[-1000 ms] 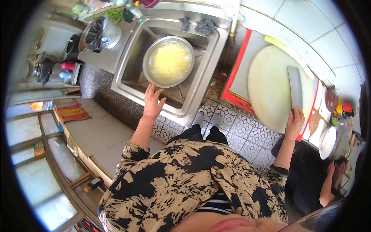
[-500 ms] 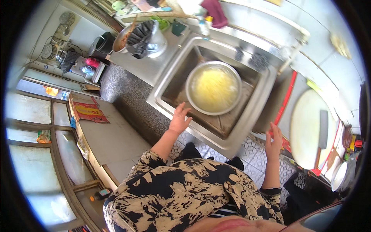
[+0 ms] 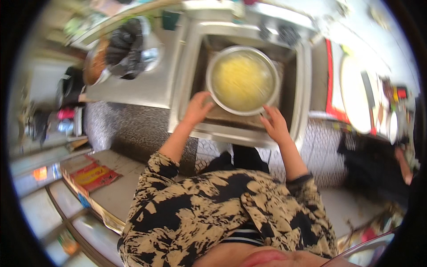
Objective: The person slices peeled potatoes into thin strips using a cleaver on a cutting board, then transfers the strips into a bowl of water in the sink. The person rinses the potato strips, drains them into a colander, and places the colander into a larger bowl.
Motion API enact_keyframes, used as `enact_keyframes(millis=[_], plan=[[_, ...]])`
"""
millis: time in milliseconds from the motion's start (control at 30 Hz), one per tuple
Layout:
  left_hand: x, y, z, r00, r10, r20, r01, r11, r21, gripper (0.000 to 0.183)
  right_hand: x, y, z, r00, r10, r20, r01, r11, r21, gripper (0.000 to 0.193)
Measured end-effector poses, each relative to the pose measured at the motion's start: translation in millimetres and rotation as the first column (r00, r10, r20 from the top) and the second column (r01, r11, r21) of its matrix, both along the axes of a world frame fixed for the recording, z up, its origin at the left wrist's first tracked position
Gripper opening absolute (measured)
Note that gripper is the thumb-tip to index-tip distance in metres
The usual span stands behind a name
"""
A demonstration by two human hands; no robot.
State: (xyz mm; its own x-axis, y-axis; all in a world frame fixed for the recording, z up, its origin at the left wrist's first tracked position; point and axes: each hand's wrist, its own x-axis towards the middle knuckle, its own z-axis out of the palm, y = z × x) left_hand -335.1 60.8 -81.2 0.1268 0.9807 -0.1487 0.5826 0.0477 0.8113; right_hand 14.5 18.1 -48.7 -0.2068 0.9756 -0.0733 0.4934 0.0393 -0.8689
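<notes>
A round metal basin [image 3: 242, 112] stands in the stainless steel sink [image 3: 200, 125]. Pale yellow thin strips [image 3: 242, 78], perhaps shredded potato, lie in cloudy liquid inside it. At the basin's lower left side is my left hand [image 3: 198, 109], its fingers apart and close to the rim. My right hand [image 3: 275, 125] is at the lower right, fingers spread, with the fingertips at or just beside the rim. Whether either hand touches the metal I cannot tell for sure. Neither hand is closed around anything.
Left of the sink, a steel counter [image 3: 129, 92] bears a pail lined with a black bag [image 3: 126, 49] and a pan of brownish food [image 3: 95, 62]. On the right lie a round cutting board [image 3: 353, 95] and a cleaver [image 3: 368, 86]. Another person's arm [image 3: 403, 165] shows at far right.
Both hands have come to the basin's rim, the right one moving left from beside the sink. The view has turned, and the sink now appears straighter.
</notes>
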Motion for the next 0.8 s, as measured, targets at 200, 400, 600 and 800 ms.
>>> enact_keyframes(millis=[200, 400, 600, 800], plan=[[25.5, 49.4, -35.8, 0.995, -0.02, 0.095, 0.042, 0.971, -0.237, 0.039, -0.6, 63.5, -59.3, 0.987, -0.154, -0.036, 0.143, 0.967, -0.213, 0.05], [41.1, 123.7, -99.1, 0.999, -0.034, 0.039, 0.047, 0.921, -0.387, 0.054, -1.5, 121.6, -140.9, 0.976, -0.195, 0.095, 0.216, 0.923, -0.32, 0.072], [76.9, 201.0, -183.6, 0.973, -0.08, -0.218, -0.021, 0.904, -0.428, 0.084, -16.5, 173.0, -227.9, 0.825, -0.542, 0.162, 0.534, 0.652, -0.538, 0.086], [107.4, 230.5, -222.4, 0.934, -0.057, 0.353, 0.297, 0.674, -0.676, 0.09, -57.0, 211.4, -236.9, 0.823, -0.568, 0.03, 0.404, 0.546, -0.734, 0.074]])
